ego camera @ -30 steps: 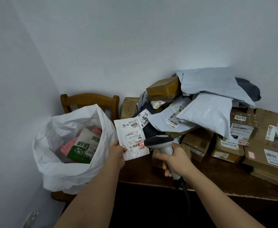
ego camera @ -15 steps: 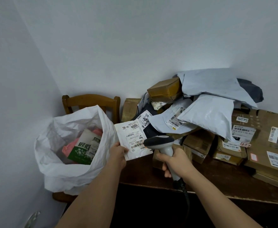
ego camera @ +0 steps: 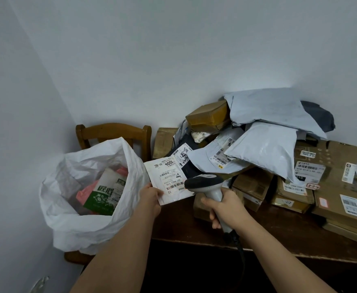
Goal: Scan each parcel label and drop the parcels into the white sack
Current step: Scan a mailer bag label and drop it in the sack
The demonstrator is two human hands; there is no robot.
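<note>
My left hand [ego camera: 151, 198] pinches the lower left corner of a small flat white parcel [ego camera: 166, 179], label side up, just right of the white sack [ego camera: 72, 195]. My right hand [ego camera: 226, 205] grips the handle of a grey barcode scanner [ego camera: 205, 182], whose dark head overlaps the parcel's right edge. The sack stands open on a wooden chair [ego camera: 114, 132] and holds a green-and-white packet [ego camera: 104, 193] and something pink. No scan light shows on the label.
A heap of brown cartons [ego camera: 256, 183] and grey poly mailers [ego camera: 266, 149] covers the dark wooden table [ego camera: 279, 235] to the right, against the wall. The scanner's cable hangs over the table's front edge. A wall corner closes the left side.
The red scan dot seen on the label one second ago is gone. The white parcel has tipped flatter and shifted slightly towards the sack. My right hand with the scanner has hardly moved.
</note>
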